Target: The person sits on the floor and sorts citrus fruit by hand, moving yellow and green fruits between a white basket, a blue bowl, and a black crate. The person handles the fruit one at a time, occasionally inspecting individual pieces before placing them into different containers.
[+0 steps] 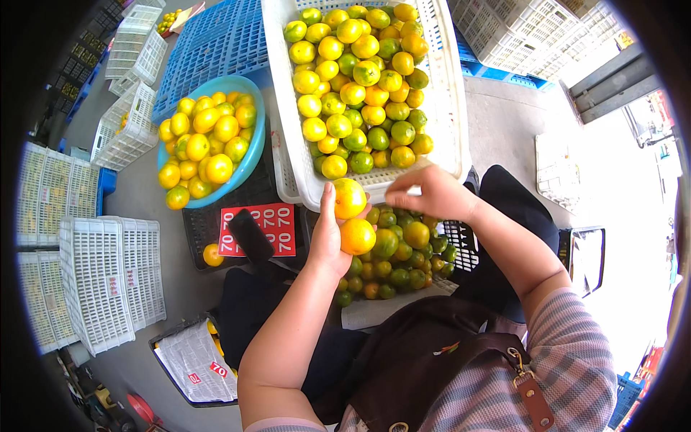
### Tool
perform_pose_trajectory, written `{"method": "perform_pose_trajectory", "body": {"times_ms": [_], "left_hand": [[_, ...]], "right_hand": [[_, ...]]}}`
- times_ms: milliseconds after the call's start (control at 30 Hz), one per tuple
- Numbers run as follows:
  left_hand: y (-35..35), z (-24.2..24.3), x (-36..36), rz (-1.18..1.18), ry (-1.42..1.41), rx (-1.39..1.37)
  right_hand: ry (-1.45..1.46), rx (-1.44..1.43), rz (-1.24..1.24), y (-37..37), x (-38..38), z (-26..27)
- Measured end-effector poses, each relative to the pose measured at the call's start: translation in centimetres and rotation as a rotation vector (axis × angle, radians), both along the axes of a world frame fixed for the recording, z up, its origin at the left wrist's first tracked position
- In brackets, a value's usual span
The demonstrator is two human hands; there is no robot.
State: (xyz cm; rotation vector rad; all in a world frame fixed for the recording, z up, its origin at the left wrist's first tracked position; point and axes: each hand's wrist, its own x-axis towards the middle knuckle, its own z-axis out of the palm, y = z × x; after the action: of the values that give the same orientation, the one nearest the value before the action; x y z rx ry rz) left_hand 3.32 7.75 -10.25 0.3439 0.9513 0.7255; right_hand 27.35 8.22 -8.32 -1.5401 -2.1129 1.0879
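My left hand [330, 237] holds two yellow-orange citrus fruits, an upper one [349, 198] and a lower one [358, 236], touching each other. To its right, my right hand [424, 193] is blurred, its fingers curled near the front rim of a white plastic crate [456, 124]; no fruit shows in it. That crate holds many yellow and green citrus fruits [367, 73]. Below both hands, greener citrus fruits [399, 278] fill a container in front of my lap. A blue plastic basin [258, 146] heaped with yellow citrus fruits [197, 147] stands at the left.
A red sheet of printed number labels [283, 229] lies on a black crate [197, 237], partly under a dark phone-like object [251, 236]. One loose fruit [213, 255] lies beside it. White crates [110, 281] are stacked at the left. A paper-covered box [197, 362] sits at lower left.
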Motion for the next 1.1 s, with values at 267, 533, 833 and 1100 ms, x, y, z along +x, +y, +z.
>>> {"method": "perform_pose_trajectory", "body": {"times_ms": [267, 533, 833, 1100], "left_hand": [[1.6, -0.2, -0.5, 0.064, -0.156, -0.005], [2.3, 0.3, -1.3, 0.143, -0.21, -0.037], [2.0, 1.6, -1.7, 0.046, -0.444, 0.066], [0.0, 1.3, -2.2, -0.432, -0.042, 0.189]], "right_hand": [[-0.768, 0.828, -0.106, 17.4, 1.2, -3.4], [-0.928, 0.795, 0.065, 20.8, -0.4, -4.4], [-0.261, 0.699, 0.245, 4.5, -3.2, 2.7], [1.29, -0.638, -0.382, -2.3, 1.7, 0.9]]}}
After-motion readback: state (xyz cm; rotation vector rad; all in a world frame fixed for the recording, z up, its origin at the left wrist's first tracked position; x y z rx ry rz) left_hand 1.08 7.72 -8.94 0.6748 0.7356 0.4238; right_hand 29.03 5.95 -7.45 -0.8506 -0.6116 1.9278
